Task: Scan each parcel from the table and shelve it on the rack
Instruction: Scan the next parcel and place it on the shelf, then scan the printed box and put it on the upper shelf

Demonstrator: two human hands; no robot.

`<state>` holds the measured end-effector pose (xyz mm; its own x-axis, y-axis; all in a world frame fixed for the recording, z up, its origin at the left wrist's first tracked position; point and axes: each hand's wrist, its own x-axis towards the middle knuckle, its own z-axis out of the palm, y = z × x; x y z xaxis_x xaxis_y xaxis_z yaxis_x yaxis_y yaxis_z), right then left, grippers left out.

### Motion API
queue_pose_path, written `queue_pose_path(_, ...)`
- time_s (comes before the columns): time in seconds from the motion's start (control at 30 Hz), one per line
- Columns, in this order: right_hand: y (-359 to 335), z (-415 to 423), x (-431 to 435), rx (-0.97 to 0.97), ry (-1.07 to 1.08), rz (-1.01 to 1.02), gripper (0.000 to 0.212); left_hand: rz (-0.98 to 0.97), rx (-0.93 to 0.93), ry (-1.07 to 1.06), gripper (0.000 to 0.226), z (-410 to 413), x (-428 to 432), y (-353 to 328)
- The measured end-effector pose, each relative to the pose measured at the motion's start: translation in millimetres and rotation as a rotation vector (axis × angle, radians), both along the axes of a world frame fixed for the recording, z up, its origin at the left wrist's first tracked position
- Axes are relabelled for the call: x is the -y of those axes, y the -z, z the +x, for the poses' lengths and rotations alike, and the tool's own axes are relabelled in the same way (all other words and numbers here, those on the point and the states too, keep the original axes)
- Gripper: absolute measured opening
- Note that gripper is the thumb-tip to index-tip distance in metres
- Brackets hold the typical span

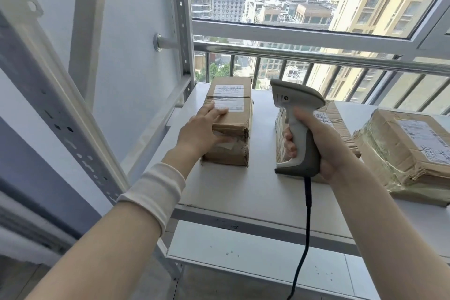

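Here, on a white rack shelf (243,192) before a high window (304,2): a brown cardboard parcel (230,114), lying lengthwise near the shelf's left end, white shipping label (229,97) facing up. Left hand (202,131) laid flat against the parcel's near left corner, fingers (216,112) spread across the top edge and just reaching the label, thumb along the front face (pressing on the box, not closed around it). White sleeve cuff (155,190) pushed partway up the left forearm. Right hand (316,143) clenched around the grip of a pale grey barcode scanner (297,124), held upright above the shelf just right of the parcel, head pointing away toward the window, black cable (304,238) trailing down from the base. Behind the scanner, partly hidden, a second taped parcel (328,114); farther right, a third, flatter parcel (409,148) with its own label, near the picture's edge. Perforated grey rack upright (60,109) slanting down the left side; a lower shelf (243,251) visible beneath. Outside, a steel railing (316,56) and apartment blocks.
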<state>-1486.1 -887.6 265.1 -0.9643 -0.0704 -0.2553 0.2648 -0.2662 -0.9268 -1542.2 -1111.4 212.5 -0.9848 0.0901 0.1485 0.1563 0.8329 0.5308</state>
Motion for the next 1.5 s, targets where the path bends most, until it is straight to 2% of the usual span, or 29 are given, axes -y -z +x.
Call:
queue_pose_path(0.47,5.8,-1.5,9.8,0.013,0.014,0.000,0.024,-0.035,0.026,-0.001,0.078,0.2,-2.5,-3.6)
queue_pose_path(0.63,6.1,24.2,3.3,0.001,0.080,0.002,0.026,-0.272,-0.066,0.018,0.084,8.0,-2.0,-5.4)
queue_pose_path(0.67,7.5,32.0,0.1,0.005,0.096,-0.004,0.026,-0.236,-0.124,0.026,0.086,13.8,-3.7,-5.8)
queue_pose_path(0.73,11.9,50.7,-10.3,0.006,0.128,0.005,0.027,0.056,-0.259,0.101,0.085,31.4,-16.4,-6.5)
queue_pose_path(0.8,18.5,73.5,-23.8,0.009,0.168,0.018,0.027,0.385,-0.338,0.262,0.074,57.6,-41.9,-4.3)
queue_pose_path(0.87,24.2,102.5,-40.8,0.027,0.231,0.001,0.029,0.555,-0.340,0.403,0.058,86.8,-78.6,3.8)
queue_pose_path(0.93,25.6,136.8,-62.6,0.048,0.312,-0.004,0.030,0.669,-0.217,0.492,0.046,115.1,-121.7,12.1)
queue_pose_path(1.0,24.0,176.4,-89.9,0.055,0.403,0.006,0.029,0.710,-0.003,0.543,0.039,142.6,-167.2,21.1)
queue_pose_path(1.07,21.9,219.9,-123.0,0.061,0.497,0.009,0.037,0.692,0.229,0.587,0.035,170.5,-213.5,30.7)
queue_pose_path(1.13,19.8,267.2,-158.3,0.074,0.602,0.016,0.042,0.628,0.371,0.637,0.034,202.6,-259.5,37.6)
queue_pose_path(1.3,19.5,406.4,-246.8,0.060,0.847,-0.016,0.031,0.490,0.518,0.809,0.031,317.5,-383.9,49.2)
queue_pose_path(1.5,17.6,602.1,-339.0,0.086,1.187,0.012,0.037,0.425,0.654,1.096,0.029,491.4,-531.6,44.5)
